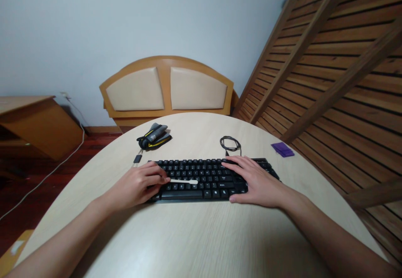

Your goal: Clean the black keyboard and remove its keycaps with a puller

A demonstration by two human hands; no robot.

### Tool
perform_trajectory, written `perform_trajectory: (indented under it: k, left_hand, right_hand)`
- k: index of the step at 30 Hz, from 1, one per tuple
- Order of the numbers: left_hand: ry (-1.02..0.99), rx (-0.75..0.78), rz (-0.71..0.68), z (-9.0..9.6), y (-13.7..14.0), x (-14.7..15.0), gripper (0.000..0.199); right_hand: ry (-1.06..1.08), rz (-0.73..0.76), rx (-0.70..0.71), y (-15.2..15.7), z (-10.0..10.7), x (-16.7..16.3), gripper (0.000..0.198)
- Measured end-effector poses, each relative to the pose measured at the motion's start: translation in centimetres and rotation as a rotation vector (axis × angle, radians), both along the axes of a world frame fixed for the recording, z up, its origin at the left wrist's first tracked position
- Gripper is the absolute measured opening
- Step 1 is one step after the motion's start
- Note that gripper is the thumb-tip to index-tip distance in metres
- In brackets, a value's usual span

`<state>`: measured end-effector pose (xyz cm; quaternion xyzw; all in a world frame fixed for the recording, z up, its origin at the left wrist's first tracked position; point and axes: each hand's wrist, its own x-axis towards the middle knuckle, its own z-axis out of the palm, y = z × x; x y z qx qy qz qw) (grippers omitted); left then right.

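Toothbrush, or something much like one, lies across the middle keys of the black keyboard, its handle pinched between the thumb and fingers of your left hand. The keyboard sits flat near the middle of the round table. Your right hand is spread over its right end, thumb at the near edge and fingers reaching towards the far one; you are bracing it, not clenching. How hard you press, I cannot tell.

The likeliest trouble is skidding: should that right hand lighten while you push with the brush, the keyboard could slide on the smooth top. Your pinch looks slender, so a catch on a key edge might twist the handle or flip the brush loose. Bearing down too hard could strain a keycap. Whether the bristles face the keys is too small to make out.

Watch the coiled cable just beyond your right fingertips; a shove that way could snag it. The folded grey-and-black umbrella-like bundle and the purple packet lie clear of your hands.
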<state>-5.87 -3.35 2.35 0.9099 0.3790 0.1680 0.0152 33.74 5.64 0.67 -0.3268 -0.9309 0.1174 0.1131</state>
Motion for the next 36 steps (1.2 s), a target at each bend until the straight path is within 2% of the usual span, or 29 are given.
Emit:
perform_trajectory:
  k: [8, 13, 18, 24, 36]
  left_hand:
    - [-0.038, -0.015, 0.015, 0.8, 0.1, -1.5, 0.022]
    - [-0.057, -0.049, 0.031, 0.7, 0.5, -2.9, 0.019]
    - [-0.130, -0.087, 0.103, 0.5, 0.8, -4.6, 0.018]
    - [-0.184, -0.233, 0.247, 0.6, 0.8, -6.2, 0.025]
    - [-0.271, -0.344, 0.370, 0.8, 1.0, -8.5, 0.031]
  right_hand:
    - [-0.008, -0.007, 0.009, 0.6, 0.1, 0.7, 0.090]
    - [-0.015, -0.024, 0.005, 1.1, -0.1, 1.3, 0.091]
    - [-0.035, -0.039, 0.012, 1.4, -0.1, 1.6, 0.091]
    - [-0.027, -0.034, 0.021, 1.7, -0.2, 2.0, 0.090]
    - [-0.019, -0.043, 0.014, 1.8, -0.3, 2.3, 0.090]
